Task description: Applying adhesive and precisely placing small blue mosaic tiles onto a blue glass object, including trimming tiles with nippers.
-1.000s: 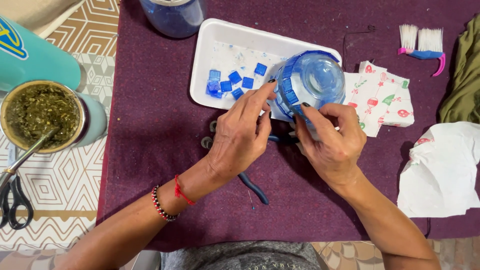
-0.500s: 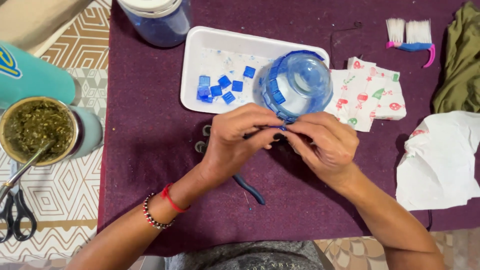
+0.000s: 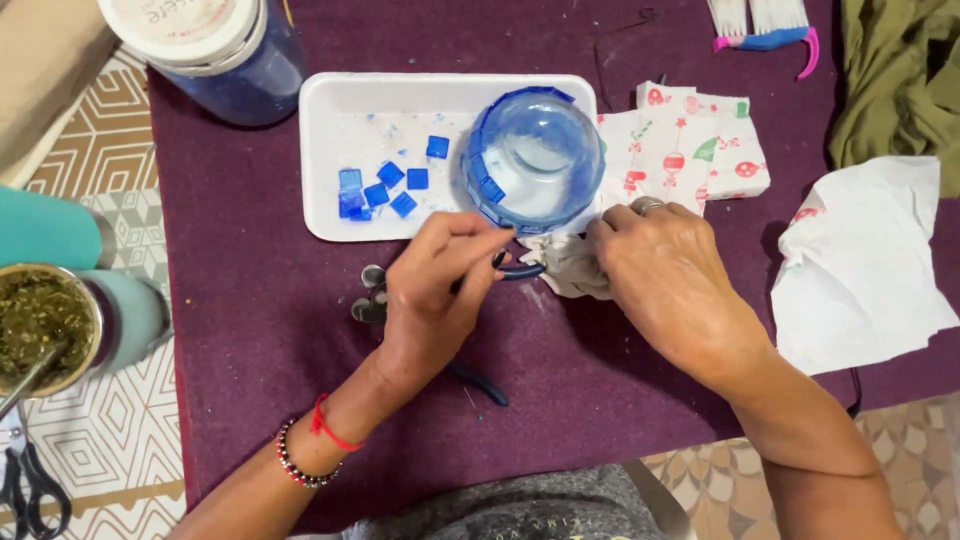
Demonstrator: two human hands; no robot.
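A clear glass jar (image 3: 535, 160) partly covered with blue mosaic tiles lies at the right end of a white foam tray (image 3: 340, 110). Several loose blue tiles (image 3: 385, 185) lie in the tray. My left hand (image 3: 430, 295) has its fingertips pinched together at the jar's near rim; I see nothing between them. Under this hand lie blue-handled tile nippers (image 3: 480, 385). My right hand (image 3: 670, 280) grips a crumpled white tissue (image 3: 565, 265) on the purple cloth (image 3: 250, 300), just below the jar.
A blue lidded jar (image 3: 215, 50) stands at the back left. Patterned napkins (image 3: 700, 150) and white paper (image 3: 860, 270) lie to the right, beside green fabric (image 3: 900, 80) and brushes (image 3: 765, 25). A cup of green herbs (image 3: 40, 325) and scissors (image 3: 30, 480) are on the left.
Both hands have come off the jar, which now rests in the tray. My right hand has dropped onto the tissue, and my left hand has pinched at the jar's near rim.
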